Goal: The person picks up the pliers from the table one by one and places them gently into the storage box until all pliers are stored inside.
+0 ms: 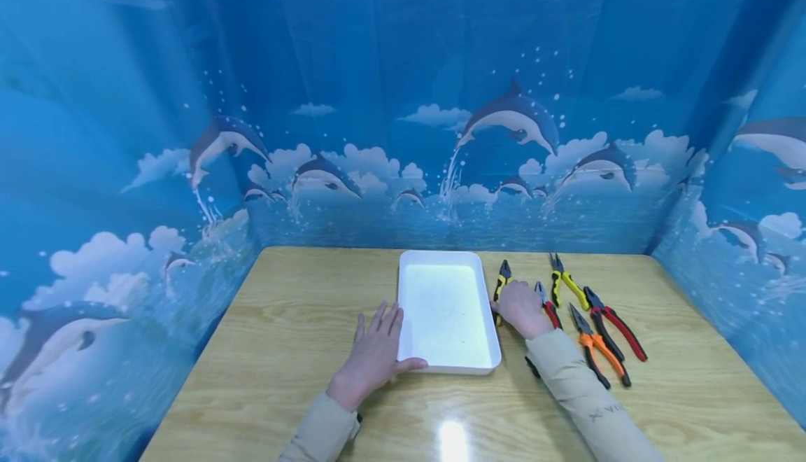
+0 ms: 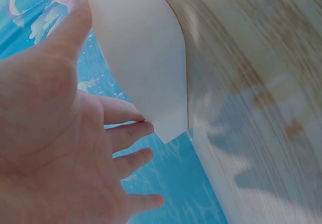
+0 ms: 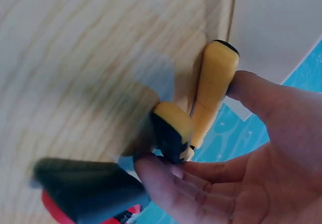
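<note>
A shallow white tray [image 1: 447, 308] lies on the table. My left hand [image 1: 374, 353] rests against its left side with fingers extended and the thumb at the near edge; the left wrist view shows straight fingertips touching the tray wall. Right of the tray, my right hand [image 1: 519, 306] holds yellow-and-black pliers [image 1: 504, 276], whose jaws point away from me. In the right wrist view the thumb presses one yellow handle [image 3: 211, 93] while curled fingers reach the other. Close beside that hand lie red-and-black pliers [image 1: 549, 306], their handles partly hidden by the hand and sleeve.
Farther right on the wooden table [image 1: 302, 301] lie another yellow-and-black pair of pliers [image 1: 569, 285], a larger red-and-black pair [image 1: 613, 325] and an orange-and-black pair [image 1: 595, 350]. A blue dolphin-print curtain [image 1: 378, 98] surrounds the table's back and sides.
</note>
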`<control>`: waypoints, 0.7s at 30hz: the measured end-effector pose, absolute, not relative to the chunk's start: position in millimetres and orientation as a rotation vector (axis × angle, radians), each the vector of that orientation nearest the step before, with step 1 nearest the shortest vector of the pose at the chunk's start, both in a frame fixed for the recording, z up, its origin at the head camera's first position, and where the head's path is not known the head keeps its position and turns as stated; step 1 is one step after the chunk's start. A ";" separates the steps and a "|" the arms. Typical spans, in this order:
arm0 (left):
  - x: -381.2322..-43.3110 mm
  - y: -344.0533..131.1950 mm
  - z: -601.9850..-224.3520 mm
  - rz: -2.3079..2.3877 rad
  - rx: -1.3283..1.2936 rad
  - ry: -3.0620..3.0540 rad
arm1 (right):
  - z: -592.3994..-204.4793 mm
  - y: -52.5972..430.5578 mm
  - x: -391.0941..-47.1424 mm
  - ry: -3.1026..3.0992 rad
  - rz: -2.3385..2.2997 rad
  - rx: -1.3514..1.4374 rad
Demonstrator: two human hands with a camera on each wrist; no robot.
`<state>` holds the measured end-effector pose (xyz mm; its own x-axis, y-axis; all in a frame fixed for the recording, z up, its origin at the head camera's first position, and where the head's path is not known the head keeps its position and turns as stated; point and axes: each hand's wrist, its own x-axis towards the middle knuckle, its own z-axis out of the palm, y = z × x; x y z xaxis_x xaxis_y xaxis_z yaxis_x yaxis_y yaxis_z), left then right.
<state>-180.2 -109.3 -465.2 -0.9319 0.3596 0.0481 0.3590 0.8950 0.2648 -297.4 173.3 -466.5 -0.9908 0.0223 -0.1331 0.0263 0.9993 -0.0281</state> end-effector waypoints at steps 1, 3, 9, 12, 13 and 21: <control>-180.3 -109.3 -465.3 0.426 0.581 3.055 | -466.6 173.3 -297.7 3.004 -0.049 0.041; -180.5 -109.7 -465.2 0.424 0.583 3.052 | -467.1 173.4 -298.2 3.000 -0.052 0.046; -180.7 -109.4 -465.4 0.416 0.582 3.046 | -467.6 174.5 -298.2 2.991 -0.122 0.083; -180.7 -109.1 -466.0 0.413 0.581 3.050 | -467.1 174.7 -298.1 2.980 -0.140 0.097; -180.8 -109.0 -466.2 0.409 0.580 3.053 | -466.9 174.5 -297.9 2.979 -0.142 0.095; -180.1 -109.2 -464.3 0.396 0.570 3.046 | -468.2 173.6 -296.4 3.016 -0.136 0.133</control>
<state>-180.1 -109.2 -464.3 -0.9333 0.3578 0.0295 0.3534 0.9014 0.2503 -296.4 173.6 -468.2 -0.9890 0.0825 -0.1231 0.0932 0.9921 -0.0843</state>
